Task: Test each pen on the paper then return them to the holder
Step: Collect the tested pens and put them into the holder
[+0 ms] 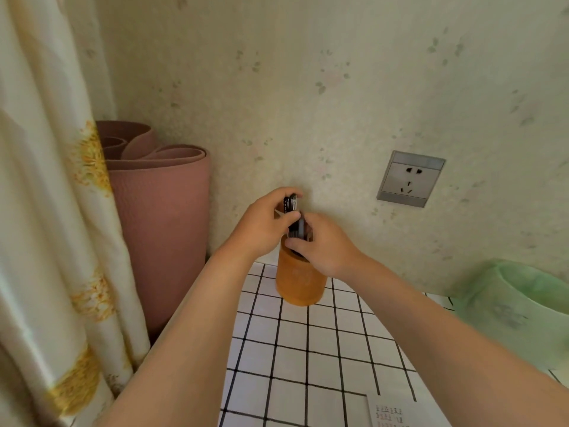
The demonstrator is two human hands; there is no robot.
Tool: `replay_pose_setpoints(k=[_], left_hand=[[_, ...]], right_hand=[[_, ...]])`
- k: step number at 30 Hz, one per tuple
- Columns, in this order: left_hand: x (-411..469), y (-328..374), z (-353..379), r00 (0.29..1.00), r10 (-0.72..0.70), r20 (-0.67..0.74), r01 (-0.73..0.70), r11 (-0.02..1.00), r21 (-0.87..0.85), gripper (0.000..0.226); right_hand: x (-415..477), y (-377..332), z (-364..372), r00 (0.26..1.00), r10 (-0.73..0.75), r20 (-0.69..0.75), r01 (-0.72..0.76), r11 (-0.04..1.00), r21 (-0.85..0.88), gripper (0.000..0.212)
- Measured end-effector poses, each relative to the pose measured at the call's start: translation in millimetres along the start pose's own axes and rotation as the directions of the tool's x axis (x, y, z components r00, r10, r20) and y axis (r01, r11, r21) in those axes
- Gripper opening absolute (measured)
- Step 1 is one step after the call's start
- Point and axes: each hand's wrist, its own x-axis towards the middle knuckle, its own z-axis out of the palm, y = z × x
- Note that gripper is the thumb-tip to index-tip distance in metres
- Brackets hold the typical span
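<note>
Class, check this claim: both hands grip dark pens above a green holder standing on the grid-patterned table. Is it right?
No: the holder is orange, not green. In the head view, the left hand and right hand grip dark pens above the orange holder standing on the grid-patterned table.

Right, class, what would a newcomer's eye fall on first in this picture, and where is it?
The two hands meeting mid-frame stand out first: the left hand and right hand both grip dark pens at the mouth of the orange-brown cylindrical pen holder, which stands near the far edge of the black-gridded white tabletop. Next come the rolled pink mat upright in the left corner and the grey wall socket to the right.
</note>
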Motion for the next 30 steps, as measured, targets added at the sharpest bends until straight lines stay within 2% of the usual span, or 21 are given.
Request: replay_pose_setpoints(k=[3,7,10,13,18,22,25,27,30], left_hand=[[-1.4,-1.8,-0.1,1.0,-0.009,0.006,0.009,1.0,0.024,0.039],[-2.7,-0.4,-0.1,0.999,-0.033,-0.006,0.033,0.998,0.052,0.041],[-3.8,-1.4,-0.2,0.996,-0.056,-0.062,0.056,0.998,-0.009,0.044],[-3.3,-6.1,0.2,0.994,-0.055,-0.091,0.059,0.997,0.041,0.028],[-6.7,-15.8,6.3,0.995,-0.085,-0.054,0.09,0.992,0.093,0.023],[-8.7,-13.5,5.7,0.993,-0.053,-0.106,0.063,0.993,0.1,0.032],[-9.1,-12.2,5.8,0.998,0.031,-0.063,-0.021,0.987,0.157,0.045],[-9.2,-13.1,8.6,0.999,0.039,0.02,-0.042,0.984,0.176,0.042],[-10.9,-15.8,12.2,0.998,0.028,0.065,-0.041,0.974,0.224,0.04]], right_hand=[[-1.9,0.2,-3.1,0.999,0.037,0.006,-0.038,0.997,0.064,0.014],[-1.7,7.1,0.0,0.997,0.073,-0.028,-0.073,0.997,0.01,0.012],[-1.0,8.0,1.8,0.996,0.079,-0.036,-0.079,0.997,0.009,0.021],[-0.5,7.7,0.5,0.982,0.16,-0.099,-0.148,0.982,0.119,0.048],[-1.3,9.9,0.0,0.979,0.149,-0.136,-0.136,0.986,0.1,0.046],[0.3,9.6,-0.8,0.985,0.127,-0.119,-0.127,0.992,0.01,0.036],[-2.2,8.7,0.9,0.981,0.117,-0.157,-0.116,0.993,0.014,0.053],[-5.0,9.8,4.6,0.984,0.053,-0.168,-0.066,0.995,-0.069,0.059],[-7.3,12.5,11.3,0.998,0.028,-0.057,-0.04,0.977,-0.21,0.065]])
